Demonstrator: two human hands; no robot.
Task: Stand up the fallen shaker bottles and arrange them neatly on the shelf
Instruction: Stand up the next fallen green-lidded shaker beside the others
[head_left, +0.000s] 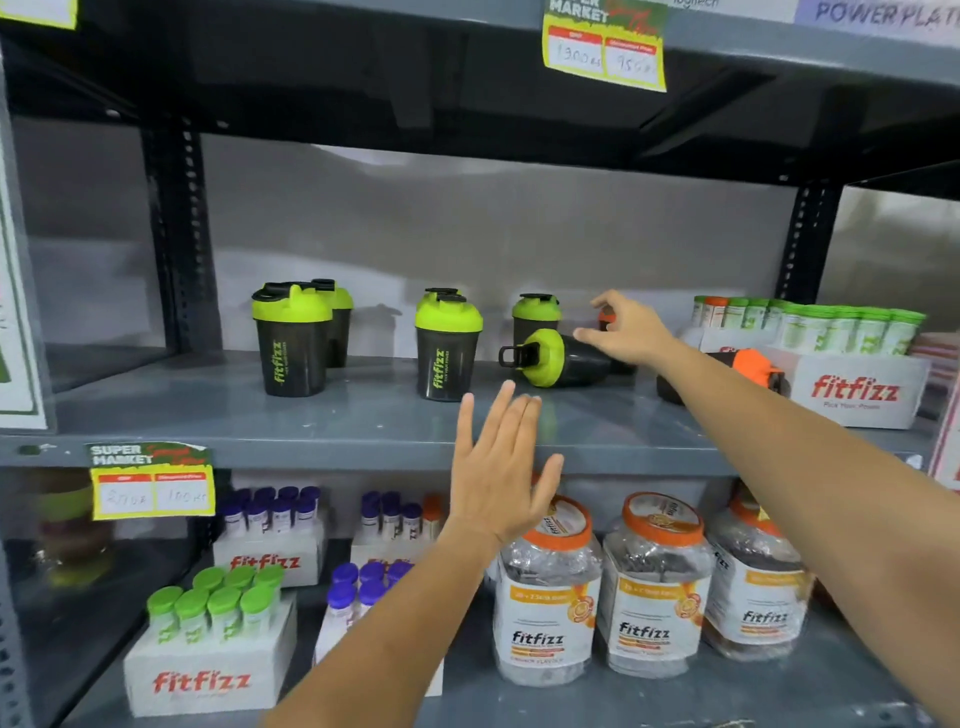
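On the grey middle shelf (311, 421) stand several black shaker bottles with green lids: a pair at the left (292, 340), a pair in the middle (447, 348), and one further back (535, 314). A green-lidded shaker (550, 359) lies on its side, lid pointing left. My right hand (626, 330) hovers over its base end, fingers spread, holding nothing. Behind my right forearm lies an orange-lidded shaker (748, 371) on its side; another orange lid (605, 316) peeks out behind my fingers. My left hand (501, 467) is raised flat and open in front of the shelf edge.
A white fitfizz box (857, 395) of green-capped tubes fills the shelf's right end. The lower shelf holds large orange-lidded jars (654, 587) and boxes of tubes (208, 670). A yellow price tag (150, 480) hangs on the shelf edge. Bare shelf shows between the upright pairs.
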